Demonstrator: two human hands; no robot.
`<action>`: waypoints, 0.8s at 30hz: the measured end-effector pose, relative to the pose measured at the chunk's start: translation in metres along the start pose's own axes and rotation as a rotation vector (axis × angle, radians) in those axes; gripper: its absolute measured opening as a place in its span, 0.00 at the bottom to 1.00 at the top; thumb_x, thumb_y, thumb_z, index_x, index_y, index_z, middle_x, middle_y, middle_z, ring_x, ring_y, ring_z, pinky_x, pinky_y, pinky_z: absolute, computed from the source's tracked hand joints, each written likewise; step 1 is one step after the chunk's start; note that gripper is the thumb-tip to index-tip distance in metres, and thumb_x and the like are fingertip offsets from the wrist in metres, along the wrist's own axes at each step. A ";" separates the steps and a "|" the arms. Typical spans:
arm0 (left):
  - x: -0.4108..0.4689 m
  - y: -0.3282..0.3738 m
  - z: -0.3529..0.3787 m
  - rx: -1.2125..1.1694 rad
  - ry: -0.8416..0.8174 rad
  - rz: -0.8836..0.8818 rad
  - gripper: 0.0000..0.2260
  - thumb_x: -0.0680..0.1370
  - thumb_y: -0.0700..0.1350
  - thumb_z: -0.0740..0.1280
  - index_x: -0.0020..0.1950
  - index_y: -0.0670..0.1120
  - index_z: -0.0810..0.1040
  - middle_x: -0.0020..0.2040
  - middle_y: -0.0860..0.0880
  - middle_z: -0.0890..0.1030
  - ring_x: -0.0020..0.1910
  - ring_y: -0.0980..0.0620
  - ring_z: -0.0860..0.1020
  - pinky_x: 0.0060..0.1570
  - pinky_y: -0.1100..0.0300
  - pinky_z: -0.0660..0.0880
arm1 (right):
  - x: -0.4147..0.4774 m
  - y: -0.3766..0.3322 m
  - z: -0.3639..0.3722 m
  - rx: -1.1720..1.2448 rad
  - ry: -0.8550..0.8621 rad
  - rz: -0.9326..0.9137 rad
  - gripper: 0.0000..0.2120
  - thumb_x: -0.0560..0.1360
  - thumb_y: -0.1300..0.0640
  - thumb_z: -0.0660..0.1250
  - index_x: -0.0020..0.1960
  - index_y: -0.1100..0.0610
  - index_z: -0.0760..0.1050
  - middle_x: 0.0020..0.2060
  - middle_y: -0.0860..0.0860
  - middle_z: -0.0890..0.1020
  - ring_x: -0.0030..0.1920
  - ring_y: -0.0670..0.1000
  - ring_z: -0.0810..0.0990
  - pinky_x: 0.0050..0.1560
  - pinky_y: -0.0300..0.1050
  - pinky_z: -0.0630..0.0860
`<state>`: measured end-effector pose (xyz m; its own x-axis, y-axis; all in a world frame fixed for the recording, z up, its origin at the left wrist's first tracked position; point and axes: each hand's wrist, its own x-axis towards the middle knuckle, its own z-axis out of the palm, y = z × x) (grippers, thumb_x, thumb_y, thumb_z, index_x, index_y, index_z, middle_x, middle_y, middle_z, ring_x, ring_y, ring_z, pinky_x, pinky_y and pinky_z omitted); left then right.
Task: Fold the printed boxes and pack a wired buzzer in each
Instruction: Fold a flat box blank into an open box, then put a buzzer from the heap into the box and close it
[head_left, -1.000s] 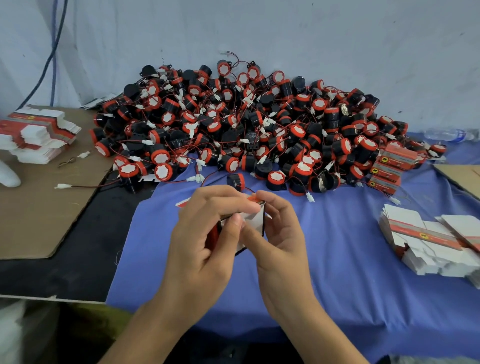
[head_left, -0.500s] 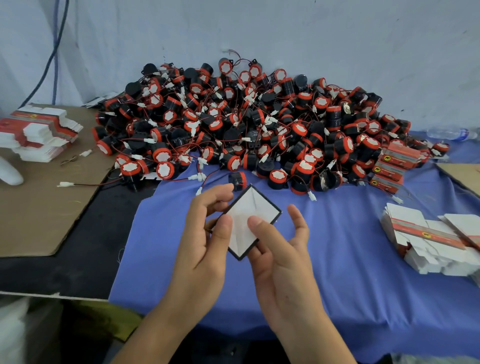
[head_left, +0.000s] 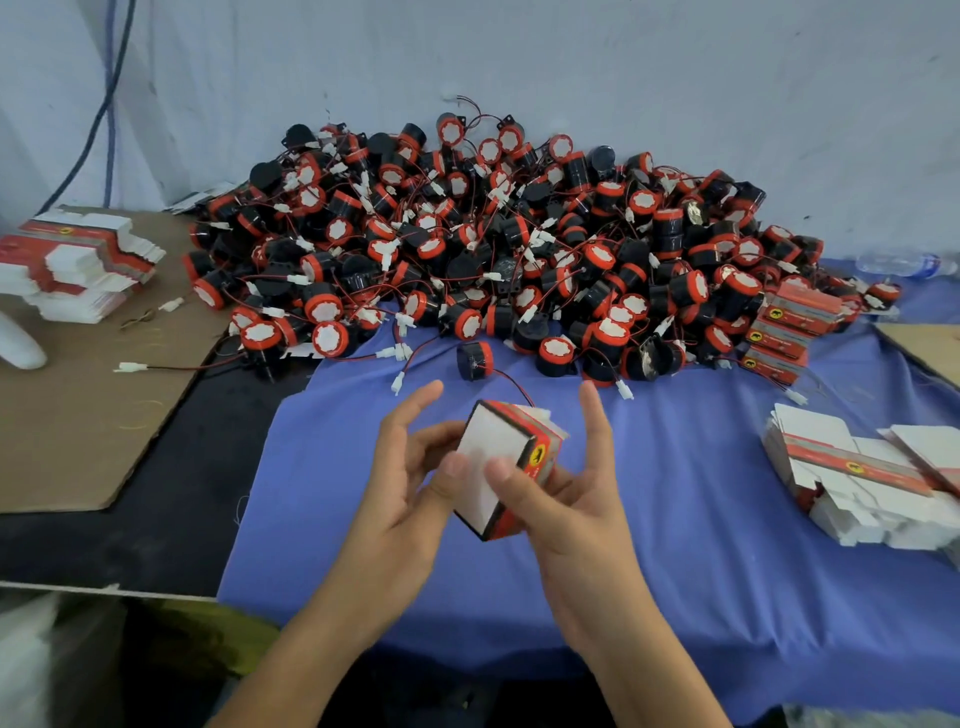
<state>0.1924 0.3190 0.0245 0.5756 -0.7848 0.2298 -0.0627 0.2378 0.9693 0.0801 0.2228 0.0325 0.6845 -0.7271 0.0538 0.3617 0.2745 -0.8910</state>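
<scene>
holding a folded printed box between both hands above the blue cloth, i have its white closed end tilted up toward me and its red side with a small yellow emblem turned to the right. my left hand curls behind the box's left edge, thumb pressed on the white face, index finger lifted free. my right hand cups the box from below and the right, thumb also on the white face, index finger raised straight and touching nothing. so both hands are closed on the box with one finger each spread loose.

just beyond the box a single buzzer lies on the cloth, black with a red rim, its red and black wire trailing toward the box's far corner; i cannot tell whether the wire touches it. to my right sits a stack of flat unfolded boxes, white with red bands. to my left a brown cardboard sheet covers the dark table, carrying another stack of flat boxes near its far edge.

farther back a big heap of wired buzzers spreads across the table against the pale wall. several finished red boxes lean at the heap's right end. a clear bottle lies beyond them, and dark cables hang down the wall on the far left.
</scene>
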 end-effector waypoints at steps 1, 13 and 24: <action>0.004 0.001 -0.006 0.001 -0.027 -0.059 0.30 0.73 0.66 0.69 0.73 0.65 0.65 0.63 0.56 0.81 0.65 0.54 0.79 0.60 0.63 0.77 | 0.000 0.001 -0.003 -0.149 -0.021 -0.071 0.54 0.68 0.62 0.81 0.77 0.29 0.52 0.44 0.61 0.86 0.43 0.54 0.85 0.43 0.44 0.82; 0.026 -0.034 -0.043 0.187 -0.071 -0.187 0.30 0.67 0.47 0.79 0.64 0.61 0.70 0.60 0.59 0.81 0.61 0.57 0.81 0.59 0.66 0.77 | 0.015 0.032 -0.047 -0.667 0.058 -0.251 0.42 0.71 0.53 0.80 0.79 0.44 0.62 0.67 0.36 0.76 0.69 0.42 0.75 0.70 0.46 0.73; 0.016 -0.104 -0.042 0.629 -0.041 -0.182 0.18 0.75 0.48 0.77 0.59 0.63 0.75 0.57 0.71 0.79 0.60 0.73 0.74 0.63 0.68 0.71 | 0.024 0.085 -0.075 -0.745 0.125 -0.066 0.14 0.77 0.55 0.74 0.61 0.45 0.80 0.56 0.37 0.84 0.57 0.37 0.81 0.51 0.28 0.76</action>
<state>0.2422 0.3055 -0.0760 0.5909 -0.8053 0.0486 -0.4392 -0.2706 0.8567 0.0800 0.1816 -0.0754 0.5834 -0.8053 0.1054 -0.1543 -0.2373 -0.9591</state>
